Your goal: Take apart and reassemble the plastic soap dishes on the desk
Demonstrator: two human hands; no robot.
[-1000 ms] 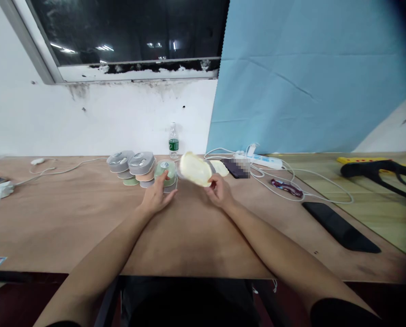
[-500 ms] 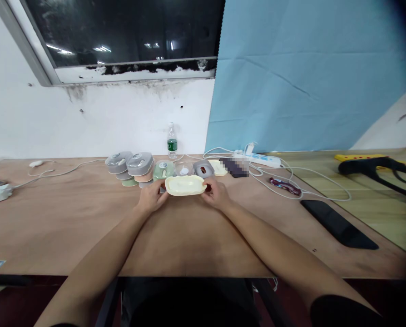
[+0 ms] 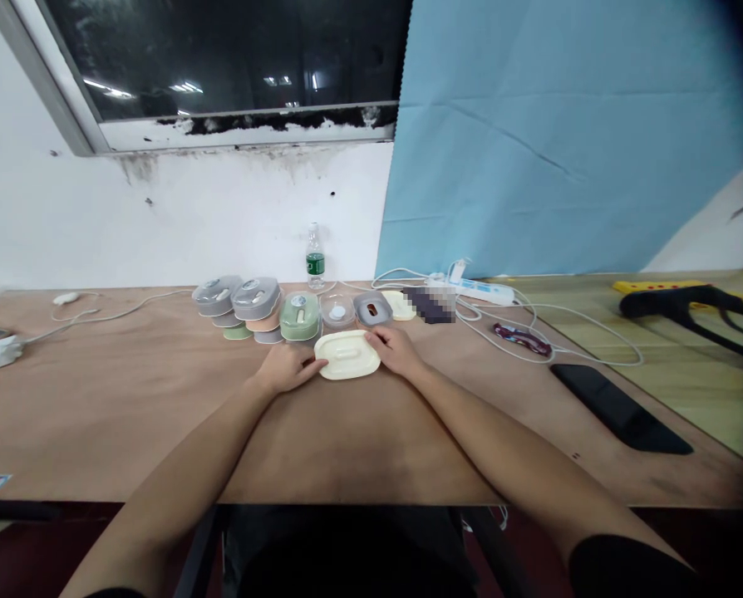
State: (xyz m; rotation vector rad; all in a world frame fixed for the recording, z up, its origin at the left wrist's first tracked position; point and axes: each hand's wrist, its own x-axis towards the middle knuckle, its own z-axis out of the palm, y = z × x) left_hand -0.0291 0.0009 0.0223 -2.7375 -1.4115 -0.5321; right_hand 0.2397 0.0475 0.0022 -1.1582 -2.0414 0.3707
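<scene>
Left hand and right hand grip a cream tray; open table runs from them to its near edge; tray lower in view than before.

We see a fairly bright, even indoor light across the white wall and tabletop, with streaks of lamp glare mirrored in the dark window. Soft, weak shading falls between the forearms; below the table edge all sinks into near black. The pale yellow tray looks crisp enough to us. Toward the right, wide-angle stretching smears the black frame, the corners darken, and coarse pixels mask one patch.
</scene>
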